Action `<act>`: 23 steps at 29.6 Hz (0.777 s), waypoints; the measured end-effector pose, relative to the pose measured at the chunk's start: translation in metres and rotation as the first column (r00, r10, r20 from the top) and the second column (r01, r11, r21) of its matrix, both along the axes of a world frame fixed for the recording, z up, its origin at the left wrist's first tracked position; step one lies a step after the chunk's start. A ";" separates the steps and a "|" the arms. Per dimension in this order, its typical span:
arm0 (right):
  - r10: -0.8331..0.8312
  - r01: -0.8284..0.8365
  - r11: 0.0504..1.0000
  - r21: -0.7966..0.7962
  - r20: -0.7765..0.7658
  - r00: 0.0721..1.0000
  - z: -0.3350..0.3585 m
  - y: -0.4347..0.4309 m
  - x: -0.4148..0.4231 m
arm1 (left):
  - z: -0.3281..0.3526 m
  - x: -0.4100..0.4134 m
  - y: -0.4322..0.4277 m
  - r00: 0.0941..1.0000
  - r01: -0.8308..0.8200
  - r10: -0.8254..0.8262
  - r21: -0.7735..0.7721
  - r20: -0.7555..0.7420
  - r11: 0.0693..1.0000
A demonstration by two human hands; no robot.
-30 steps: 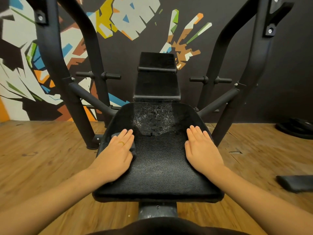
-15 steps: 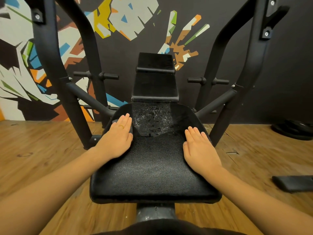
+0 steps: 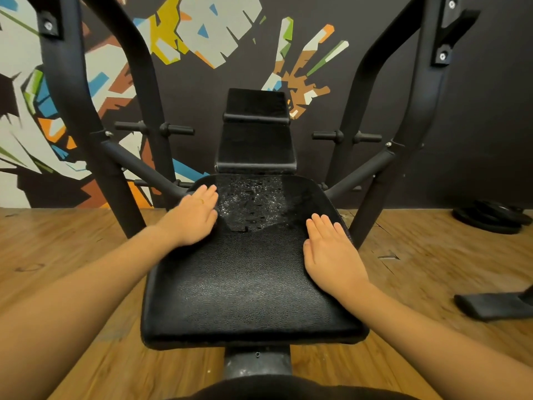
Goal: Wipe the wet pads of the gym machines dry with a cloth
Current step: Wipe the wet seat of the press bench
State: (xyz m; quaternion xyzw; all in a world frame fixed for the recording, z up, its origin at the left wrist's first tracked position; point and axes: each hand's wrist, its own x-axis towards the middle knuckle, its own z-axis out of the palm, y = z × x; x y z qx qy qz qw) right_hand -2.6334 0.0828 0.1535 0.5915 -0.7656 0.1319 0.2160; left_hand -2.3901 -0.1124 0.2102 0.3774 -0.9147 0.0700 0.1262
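Observation:
The black seat pad [image 3: 245, 284] of a gym machine fills the middle of the head view. Water drops glisten on its far part [image 3: 251, 203], while the near part looks matte. My left hand [image 3: 193, 215] lies flat on the pad's far left edge, fingers straight, at the rim of the wet patch. The dark cloth seen earlier under this palm is hidden now. My right hand [image 3: 328, 255] rests flat on the right side of the pad, holding nothing. The upright black back pad [image 3: 256, 145] stands behind the seat.
Black steel frame uprights rise on the left [image 3: 72, 111] and right [image 3: 415, 111] of the seat. Weight plates [image 3: 490, 217] lie on the wooden floor at the far right. A dark flat piece [image 3: 490, 307] sits on the floor at the right.
My left hand has slid away from me along the seat's left edge, up to the wet patch. My right hand has stayed in place.

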 end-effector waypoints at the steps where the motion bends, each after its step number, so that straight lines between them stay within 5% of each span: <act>1: 0.005 -0.005 1.000 -0.001 0.002 1.000 0.000 0.000 -0.001 | 0.006 -0.007 -0.008 1.000 -0.010 0.010 0.000 -0.001 1.000; 23: 0.016 -0.016 1.000 0.013 0.014 1.000 0.003 0.002 0.001 | 0.000 -0.010 -0.020 0.999 -0.016 0.015 -0.035 -0.033 0.999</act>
